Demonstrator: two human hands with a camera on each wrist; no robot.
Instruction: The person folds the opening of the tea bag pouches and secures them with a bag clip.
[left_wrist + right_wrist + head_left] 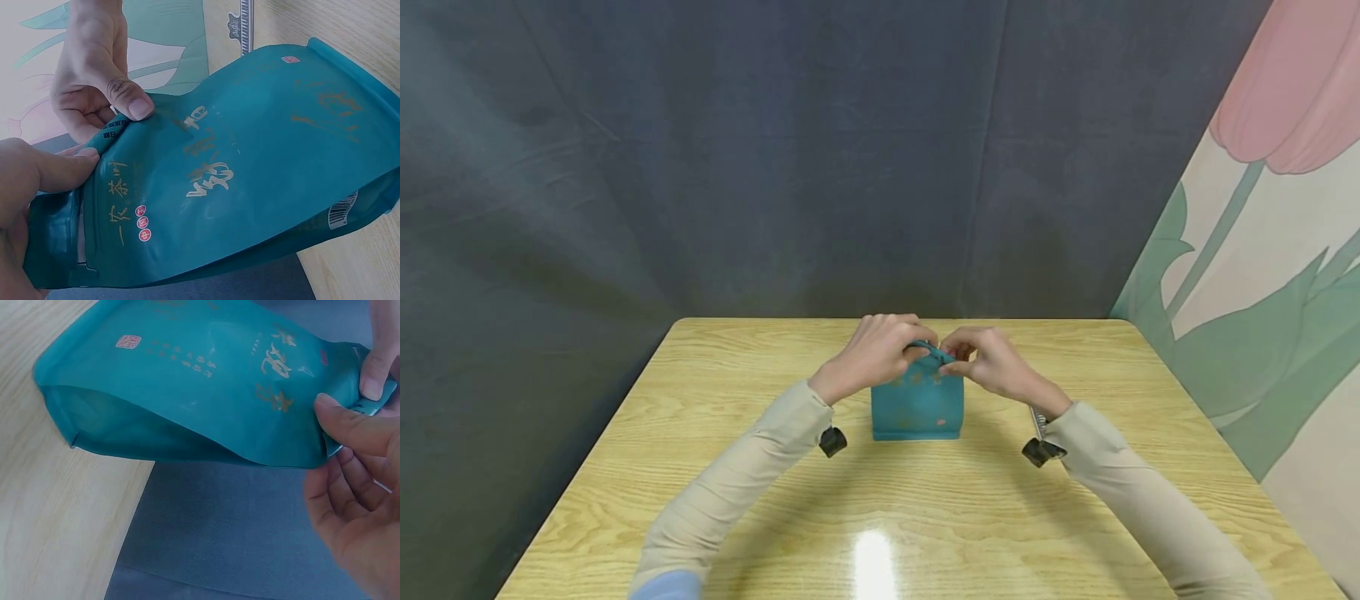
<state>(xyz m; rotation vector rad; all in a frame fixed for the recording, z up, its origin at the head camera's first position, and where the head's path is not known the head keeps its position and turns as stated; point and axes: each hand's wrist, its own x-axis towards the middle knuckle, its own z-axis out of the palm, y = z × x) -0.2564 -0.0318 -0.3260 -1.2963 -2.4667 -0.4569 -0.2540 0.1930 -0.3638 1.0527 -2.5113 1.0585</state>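
Observation:
A teal stand-up tea pouch (pixel 917 408) with gold characters stands upright on the table, its top edge bent over. My left hand (pixel 880 350) grips the left part of that top, thumb on the near face. At the right part, my right hand (pixel 992 362) pinches the folded edge between thumb and fingers. The left wrist view shows the pouch (pixel 206 162) from the side, with both thumbs on its folded top strip. In the right wrist view, the thumbs of my right hand (pixel 369 437) and left hand (pixel 382 353) press close together there.
The pouch stands on a light wooden table (pixel 880 500). Partly hidden by my right wrist lies a thin striped strip (pixel 1037 421) with a small dark label. A dark curtain (pixel 820 167) hangs behind, and a tulip-painted wall (pixel 1285 292) stands at the right.

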